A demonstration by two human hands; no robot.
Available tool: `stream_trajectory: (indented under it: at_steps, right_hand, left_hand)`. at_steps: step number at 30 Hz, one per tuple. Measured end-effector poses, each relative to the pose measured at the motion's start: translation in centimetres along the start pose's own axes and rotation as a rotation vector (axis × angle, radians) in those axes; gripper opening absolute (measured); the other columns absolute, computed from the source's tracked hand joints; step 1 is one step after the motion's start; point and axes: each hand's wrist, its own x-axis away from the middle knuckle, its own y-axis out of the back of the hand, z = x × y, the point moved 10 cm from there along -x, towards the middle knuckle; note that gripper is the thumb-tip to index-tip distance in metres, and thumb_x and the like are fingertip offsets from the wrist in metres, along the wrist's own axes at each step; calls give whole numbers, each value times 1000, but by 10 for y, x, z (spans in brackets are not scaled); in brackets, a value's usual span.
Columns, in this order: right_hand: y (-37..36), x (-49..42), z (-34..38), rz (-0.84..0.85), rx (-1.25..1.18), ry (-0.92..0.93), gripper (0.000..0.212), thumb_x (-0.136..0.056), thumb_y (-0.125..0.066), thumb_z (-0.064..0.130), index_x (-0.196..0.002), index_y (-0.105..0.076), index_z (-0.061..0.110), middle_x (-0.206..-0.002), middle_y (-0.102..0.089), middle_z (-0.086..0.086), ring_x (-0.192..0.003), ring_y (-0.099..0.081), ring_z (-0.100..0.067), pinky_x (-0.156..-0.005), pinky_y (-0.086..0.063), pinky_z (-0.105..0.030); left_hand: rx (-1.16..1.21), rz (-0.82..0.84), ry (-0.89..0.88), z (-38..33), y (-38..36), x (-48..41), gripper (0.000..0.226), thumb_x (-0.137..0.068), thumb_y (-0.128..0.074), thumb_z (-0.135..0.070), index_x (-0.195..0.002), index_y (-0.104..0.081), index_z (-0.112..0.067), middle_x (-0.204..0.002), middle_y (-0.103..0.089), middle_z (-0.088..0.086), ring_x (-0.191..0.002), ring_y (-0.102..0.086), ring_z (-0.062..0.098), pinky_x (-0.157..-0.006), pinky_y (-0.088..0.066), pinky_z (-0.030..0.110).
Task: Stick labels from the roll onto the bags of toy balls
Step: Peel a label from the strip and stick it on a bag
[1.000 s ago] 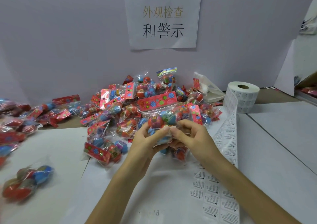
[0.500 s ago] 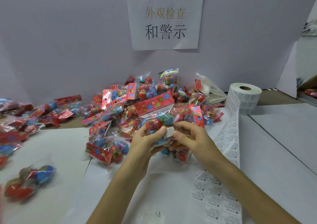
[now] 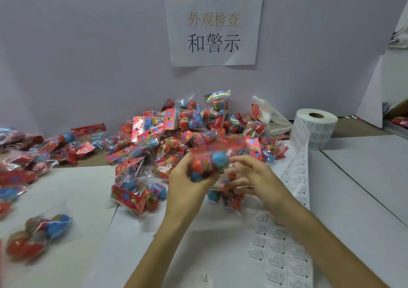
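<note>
red-and-blue balls (image 3: pixel 212 163), white label roll (image 3: pixel 315 131)

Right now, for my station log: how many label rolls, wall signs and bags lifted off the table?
Label roll: 1
Wall sign: 1
Lifted bag: 1
Total: 3

Single head-worn wide-angle view, looking forward and down, close over the table (image 3: pixel 364 173), facing the wall (image 3: pixel 88 56)
</note>
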Motion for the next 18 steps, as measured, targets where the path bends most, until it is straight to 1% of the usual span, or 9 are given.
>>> stream_trajectory:
  at_steps: [2, 4, 6, 7, 9, 11, 14, 16, 18]
  right_hand:
    - [1, -1, -6, 8, -181, -84, 34, -105, -45, 33, -119, -65, 8, -110, -74, -16, -88, -72, -35, -69, -60, -34]
    - [2, -1, -7, 24, -395, -126, 43, -103, -46, 39, -121, -64, 5, -117, -72, -21, -98, -69, -36, -83, -59, -46]
    - [0, 0, -5, 65, -462, -132, 39, -97, -55, 36, -122, -65, 8, -122, -70, -20, -107, -68, -38, -97, -53, -52]
    - [0, 0, -5, 80, -418, -120, 35, -94, -60, 32, -122, -68, 12, -123, -71, -18, -110, -69, -38, -99, -53, -51]
    - [1, 1, -2, 80, -335, -86, 31, -89, -68, 21, -119, -71, 19, -120, -72, -16, -112, -69, -37, -92, -58, -44]
    - [4, 1, 0, 50, -316, -56, 33, -88, -69, 16, -120, -71, 20, -118, -73, -16, -112, -69, -36, -87, -60, -40]
    - [9, 1, 3, 19, -322, -30, 31, -88, -69, 16, -119, -72, 17, -120, -72, -17, -112, -69, -37, -90, -58, -44]
    - [11, 1, 5, 18, -343, -22, 29, -89, -68, 21, -117, -73, 15, -119, -72, -17, -109, -70, -36, -90, -59, -47]
    - [18, 1, 12, -16, -309, 39, 23, -89, -66, 27, -106, -77, 17, -112, -74, -15, -97, -74, -28, -75, -61, -37]
  left_hand:
    - [-224, -10, -305, -26, -6, 7, 37, -73, -87, 2, -99, -74, -19, -95, -73, -14, -92, -66, 5, -78, -52, 17]
    - [-389, -2, -535, -42, -18, 18, 42, -65, -90, 8, -99, -76, -11, -110, -72, -3, -104, -64, 11, -85, -57, 33]
    - [-519, -43, -656, -49, -23, 26, 40, -64, -93, 3, -100, -78, -9, -123, -69, 8, -117, -59, 22, -90, -57, 44]
    - [-566, -75, -689, -50, -22, 28, 38, -66, -92, -1, -100, -79, -11, -129, -66, 12, -122, -56, 27, -94, -55, 45]
    - [-633, -122, -694, -50, -19, 27, 45, -65, -93, -5, -107, -80, -16, -139, -61, 15, -130, -52, 33, -102, -45, 43]
    - [-677, -129, -667, -49, -15, 23, 61, -61, -96, -3, -117, -78, -20, -144, -57, 16, -133, -49, 33, -104, -39, 42]
    - [-724, -105, -657, -47, -17, 22, 70, -59, -95, -1, -123, -74, -19, -142, -58, 15, -133, -48, 30, -103, -39, 42]
    - [-632, -91, -604, -44, -13, 19, 58, -67, -89, -7, -121, -74, -20, -130, -67, 5, -122, -58, 22, -100, -49, 37]
    - [-350, -47, -423, -34, -5, 12, 34, -77, -80, -20, -110, -76, -28, -106, -76, -12, -97, -67, 5, -84, -56, 24]
